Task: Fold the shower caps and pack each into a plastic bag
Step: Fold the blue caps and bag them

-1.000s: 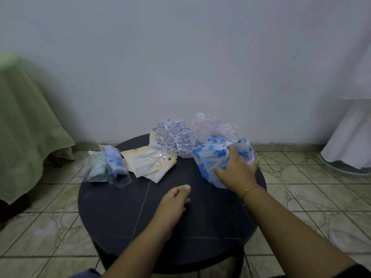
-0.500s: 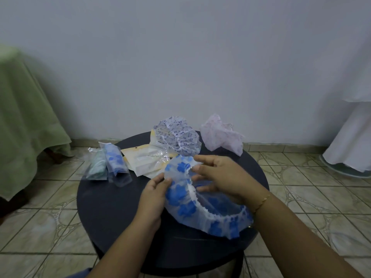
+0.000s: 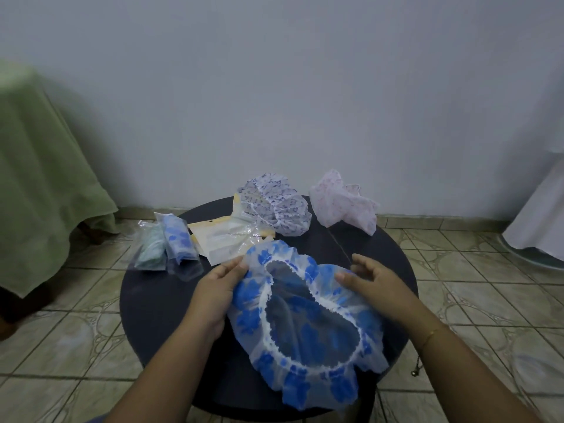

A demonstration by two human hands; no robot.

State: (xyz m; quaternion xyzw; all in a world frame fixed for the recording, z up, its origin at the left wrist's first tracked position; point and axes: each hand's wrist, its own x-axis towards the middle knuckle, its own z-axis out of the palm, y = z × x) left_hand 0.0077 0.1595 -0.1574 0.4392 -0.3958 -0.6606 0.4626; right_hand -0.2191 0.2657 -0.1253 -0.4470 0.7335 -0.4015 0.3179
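Blue-flowered shower cap: spread open-side up on round dark table, near edge, white elastic rim facing up; lower part overhanging table front.

Left hand: at cap's left edge, fingers w/ thumb pinching the rim at upper left.

Right hand: at cap's upper right edge, fingers bent, tips on the rim; firm grip vs. light touch — cannot tell. Thin bracelet on right wrist.

Far side of table, left to right:
- 2 packed plastic bags at left edge, side by side and touching: one w/ pale green cap, one w/ blue cap; both partly overhanging the table.
- Stack of empty clear bags w/ yellow backing, just behind the open cap.
- Purple-patterned cap, unfolded, resting partly on the bag stack.
- Pink cap, crumpled, at far right rim, apart from purple one.

Surroundings: tiled floor, pale wall, green cloth draped at left, white cloth at right.
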